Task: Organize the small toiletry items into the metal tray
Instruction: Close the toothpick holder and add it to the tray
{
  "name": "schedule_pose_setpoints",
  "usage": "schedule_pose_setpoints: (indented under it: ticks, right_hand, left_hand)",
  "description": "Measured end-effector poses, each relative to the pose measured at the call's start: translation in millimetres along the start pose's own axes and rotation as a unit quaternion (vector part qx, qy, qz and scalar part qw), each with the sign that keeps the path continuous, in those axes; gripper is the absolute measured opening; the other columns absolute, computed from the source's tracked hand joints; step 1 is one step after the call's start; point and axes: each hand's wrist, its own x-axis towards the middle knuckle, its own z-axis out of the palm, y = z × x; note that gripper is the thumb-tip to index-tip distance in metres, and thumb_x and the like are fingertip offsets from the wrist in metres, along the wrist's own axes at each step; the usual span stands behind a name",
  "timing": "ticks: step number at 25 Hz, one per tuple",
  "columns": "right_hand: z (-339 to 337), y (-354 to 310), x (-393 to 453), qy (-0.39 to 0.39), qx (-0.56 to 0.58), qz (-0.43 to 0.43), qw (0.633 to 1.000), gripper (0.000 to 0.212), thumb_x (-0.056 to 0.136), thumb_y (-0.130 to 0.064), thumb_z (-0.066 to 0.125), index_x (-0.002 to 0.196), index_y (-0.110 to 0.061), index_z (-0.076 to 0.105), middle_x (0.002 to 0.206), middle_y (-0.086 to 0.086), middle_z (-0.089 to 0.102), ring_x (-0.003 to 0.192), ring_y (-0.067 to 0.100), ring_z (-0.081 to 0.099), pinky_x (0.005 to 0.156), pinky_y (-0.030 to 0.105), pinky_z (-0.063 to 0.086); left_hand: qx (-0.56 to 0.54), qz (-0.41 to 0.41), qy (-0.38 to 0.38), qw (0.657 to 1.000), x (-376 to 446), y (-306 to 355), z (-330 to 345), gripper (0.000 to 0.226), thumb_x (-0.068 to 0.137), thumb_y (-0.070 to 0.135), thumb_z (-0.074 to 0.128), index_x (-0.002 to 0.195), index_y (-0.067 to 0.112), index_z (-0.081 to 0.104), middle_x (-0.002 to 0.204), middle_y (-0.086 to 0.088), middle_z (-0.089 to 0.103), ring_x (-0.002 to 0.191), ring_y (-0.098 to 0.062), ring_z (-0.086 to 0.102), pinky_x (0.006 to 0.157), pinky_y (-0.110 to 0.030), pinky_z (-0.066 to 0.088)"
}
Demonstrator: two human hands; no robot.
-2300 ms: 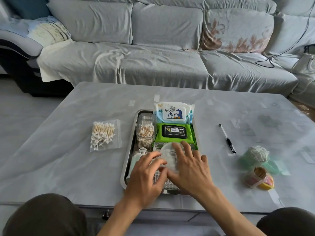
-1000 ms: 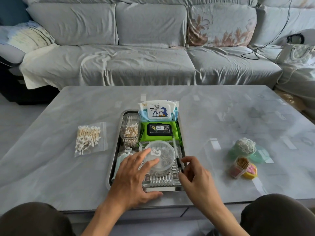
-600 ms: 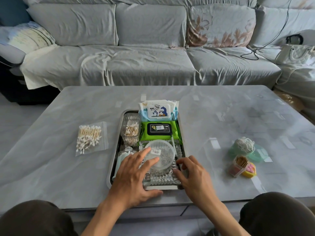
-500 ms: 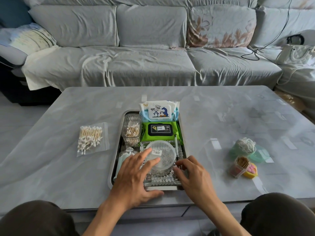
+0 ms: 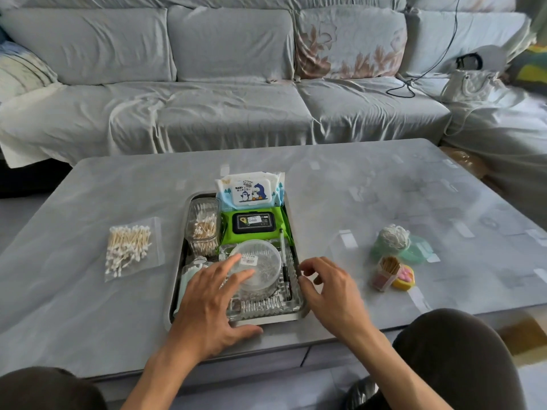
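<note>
Shiny and silver, the long metal tray [image 5: 178,287] sat near the front edge of the grey stone table [image 5: 355,202], close to the middle. It was packed with little things. At its far end a blue and white pack of baby wipes [image 5: 250,192] leaned on the rim. Just in front of that lay a green wipes pack with a black lid [image 5: 254,224]. Beside it, by the tray's left side, stood a clear plastic box of cotton swabs [image 5: 203,226]. A round clear plastic tub [image 5: 260,263] sat on a bumpy glass dish [image 5: 263,304] at the near end. A thin black and white pen [image 5: 284,261] lay along the tray's right side.

The left hand [image 5: 210,306] was spread out flat, with straight fingers on the round tub and the thumb by the tray's front rim. The right hand [image 5: 328,291] was just right of the tray, fingers loosely curled and holding nothing.

Left of the tray lay a clear bag of cotton swabs [image 5: 130,247]. Toward the right side of the table sat a green plastic lid with a white net ball [image 5: 395,241], and near it a small box of toothpicks [image 5: 386,272] touching a yellow and pink toy [image 5: 405,278].
</note>
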Motion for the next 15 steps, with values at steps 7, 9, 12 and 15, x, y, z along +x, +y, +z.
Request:
schedule_pose_setpoints:
  ticks: [7, 9, 12, 15]
  right_hand:
    - [-99, 60, 8, 0.096, -0.156, 0.183, 0.966, 0.028, 0.084, -0.015, 0.061, 0.112, -0.016, 0.067, 0.119, 0.008, 0.062, 0.105, 0.035, 0.057, 0.084, 0.040, 0.044]
    - [-113, 81, 10, 0.054, -0.180, 0.240, 0.952, 0.028, 0.084, -0.015, 0.057, 0.110, -0.018, 0.066, 0.119, 0.008, 0.064, 0.105, 0.033, 0.059, 0.083, 0.040, 0.046]
    - [-114, 99, 7, -0.078, -0.194, 0.250, 0.945, 0.033, 0.088, -0.025, 0.060, 0.120, -0.020, 0.061, 0.124, 0.009, 0.063, 0.111, 0.031, 0.060, 0.081, 0.035, 0.044]
    - [-103, 108, 12, -0.160, -0.174, 0.221, 0.946, 0.041, 0.084, -0.027, 0.062, 0.125, -0.023, 0.056, 0.120, 0.007, 0.056, 0.108, 0.031, 0.062, 0.077, 0.031, 0.043]
  left_hand:
    - [-0.112, 0.058, 0.133, 0.983, 17, 73, -3, 0.048, 0.082, 0.042, 0.067, 0.123, 0.018, 0.061, 0.135, -0.002, 0.055, 0.124, -0.017, 0.050, 0.104, -0.037, 0.044]
    - [-0.144, 0.083, 0.133, 0.977, 32, 115, 9, 0.042, 0.080, 0.031, 0.068, 0.119, 0.018, 0.062, 0.126, 0.000, 0.061, 0.115, -0.016, 0.056, 0.098, -0.034, 0.050]
    - [-0.180, 0.067, 0.079, 0.978, 69, 169, 34, 0.054, 0.078, 0.032, 0.065, 0.128, 0.020, 0.054, 0.129, 0.000, 0.058, 0.114, -0.019, 0.055, 0.097, -0.035, 0.048]
    - [-0.228, 0.011, -0.053, 0.972, 112, 203, 71, 0.075, 0.081, 0.035, 0.064, 0.148, 0.022, 0.032, 0.145, -0.002, 0.046, 0.127, -0.024, 0.047, 0.103, -0.039, 0.044]
